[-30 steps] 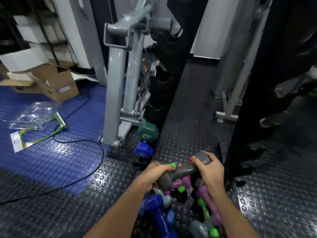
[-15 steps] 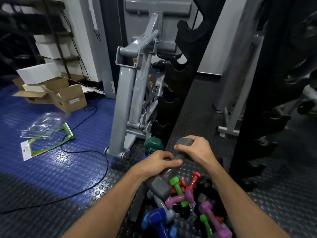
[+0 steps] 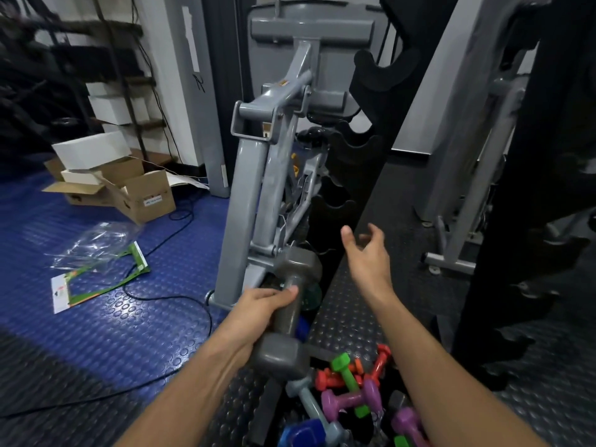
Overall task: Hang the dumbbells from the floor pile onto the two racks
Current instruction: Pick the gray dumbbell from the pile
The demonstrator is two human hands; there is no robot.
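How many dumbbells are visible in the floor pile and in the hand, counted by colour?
Grey, large, held by the left hand: 1
Light grey-blue: 1
Blue: 1
Green: 1
Red or orange: 2
Purple: 2
Total: 8 clearly visible; others at the frame edge are partly hidden.

A gym — weight machine [image 3: 258, 175], notched black rack [image 3: 361, 150], studded rubber floor [image 3: 96, 333], dumbbells [image 3: 351, 391].
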